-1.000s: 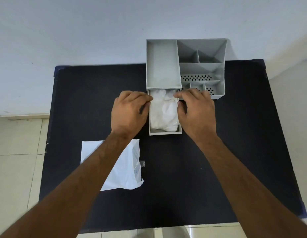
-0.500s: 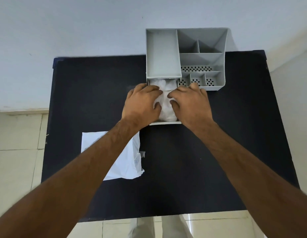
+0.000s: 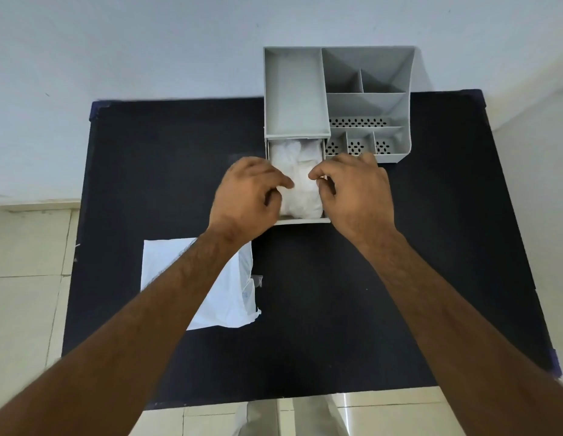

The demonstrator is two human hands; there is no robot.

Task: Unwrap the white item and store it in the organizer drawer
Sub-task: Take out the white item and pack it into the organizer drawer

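The grey organizer (image 3: 368, 102) stands at the table's far edge with its lower left drawer (image 3: 302, 219) pulled out toward me. A crumpled white item (image 3: 300, 174) fills the drawer. My left hand (image 3: 245, 196) is at the drawer's left side, fingers curled and thumb on the item. On the right side, my right hand (image 3: 357, 190) has its thumb and forefinger pinched at the item's edge. The hands hide both of the drawer's side walls.
A flat white wrapper bag (image 3: 225, 297) lies on the black table (image 3: 400, 278) near its left front, partly under my left forearm. The organizer's other compartments hold nothing. Tiled floor shows beyond the table's left and front edges.
My hands pressed flat on the item half a second ago. Now they have drawn back slightly toward me and the fingers have curled. The drawer stays pulled out as before.
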